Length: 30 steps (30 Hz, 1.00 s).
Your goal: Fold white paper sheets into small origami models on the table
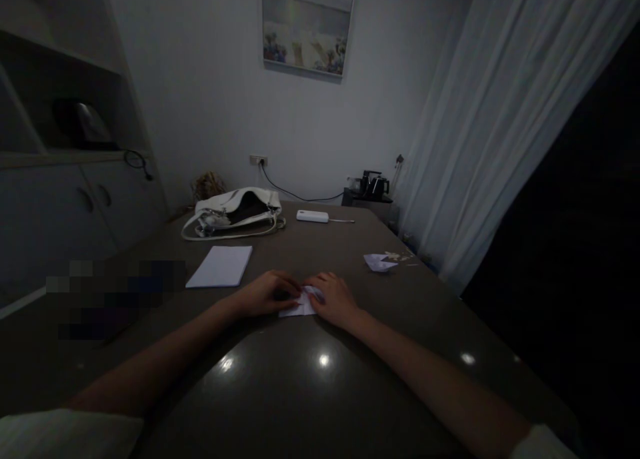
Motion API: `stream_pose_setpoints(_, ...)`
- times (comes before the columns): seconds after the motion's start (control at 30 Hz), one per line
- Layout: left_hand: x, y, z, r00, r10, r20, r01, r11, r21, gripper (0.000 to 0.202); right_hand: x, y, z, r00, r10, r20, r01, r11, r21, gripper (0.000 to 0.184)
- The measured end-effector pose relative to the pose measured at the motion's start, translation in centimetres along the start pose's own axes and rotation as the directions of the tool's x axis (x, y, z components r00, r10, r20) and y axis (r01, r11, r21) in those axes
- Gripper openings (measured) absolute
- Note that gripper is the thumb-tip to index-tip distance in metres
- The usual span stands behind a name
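Observation:
A small folded sheet of white paper (304, 306) lies on the dark table between my hands. My left hand (267, 292) is closed on the paper's left side, with thumb and fingers pinched at its edge. From the right, my right hand (334, 299) presses on the paper, fingers bent over its far edge and thumb near the middle. The fingers cover part of the paper, so its exact folds are hidden. To the right, apart from my hands, sits a folded paper boat (380, 263).
A stack of white paper (220, 266) lies left of my hands. Farther back are a white handbag (237, 209) and a white power bank (313, 216) with a short strap. Small scraps (397, 256) lie beside the paper boat on the table (280, 386). A curtain (470, 112) hangs right.

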<state>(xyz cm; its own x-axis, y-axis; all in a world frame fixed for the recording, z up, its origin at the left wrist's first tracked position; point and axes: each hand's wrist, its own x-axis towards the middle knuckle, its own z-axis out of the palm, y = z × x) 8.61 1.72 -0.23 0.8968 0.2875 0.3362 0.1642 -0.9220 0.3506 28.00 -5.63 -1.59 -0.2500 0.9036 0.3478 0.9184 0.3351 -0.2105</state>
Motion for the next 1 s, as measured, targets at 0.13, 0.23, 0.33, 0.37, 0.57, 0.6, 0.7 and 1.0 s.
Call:
stream_pose_setpoints(0.13,-0.04,-0.1,0.04,1.0,0.001,0.005,-0.001,1.0,0.006,0.024,-0.04,0.06,-0.02,1.0,0.008,0.022,-0.008,1.0,-0.011,0.027)
stream_pose_setpoints(0.23,-0.07,-0.24,0.05,1.0,0.011,0.004,-0.011,1.0,-0.001,0.024,-0.02,0.08,0.01,1.0,-0.007,0.017,0.007,1.0,-0.009,0.027)
stream_pose_setpoints(0.33,-0.05,-0.26,0.03,1.0,0.015,0.004,-0.015,1.0,0.001,0.023,0.02,0.02,-0.02,1.0,-0.004,0.023,0.004,1.0,0.002,0.027)
stream_pose_setpoints(0.37,-0.05,-0.24,0.03,1.0,0.015,0.003,-0.015,1.0,0.004,0.023,0.03,0.0,-0.04,1.0,0.002,0.025,-0.002,1.0,0.005,0.027)
stream_pose_setpoints(0.57,-0.06,-0.15,0.05,1.0,0.022,0.011,-0.022,1.0,-0.002,0.023,-0.05,0.05,0.01,1.0,-0.002,0.009,0.002,1.0,0.005,0.025)
stream_pose_setpoints(0.6,-0.06,-0.15,0.04,1.0,0.023,0.011,-0.022,1.0,-0.004,0.023,-0.06,0.07,0.02,1.0,-0.006,0.008,0.006,1.0,0.003,0.025)
stream_pose_setpoints(0.7,-0.04,-0.17,0.01,1.0,0.021,0.006,-0.021,1.0,-0.004,0.023,-0.06,0.1,0.06,1.0,-0.011,0.007,0.011,1.0,-0.005,0.026)
stream_pose_setpoints(1.0,-0.04,-0.14,0.05,1.0,-0.006,0.011,0.006,1.0,-0.003,0.022,-0.05,0.07,0.08,1.0,-0.005,0.02,0.006,1.0,-0.013,0.027)
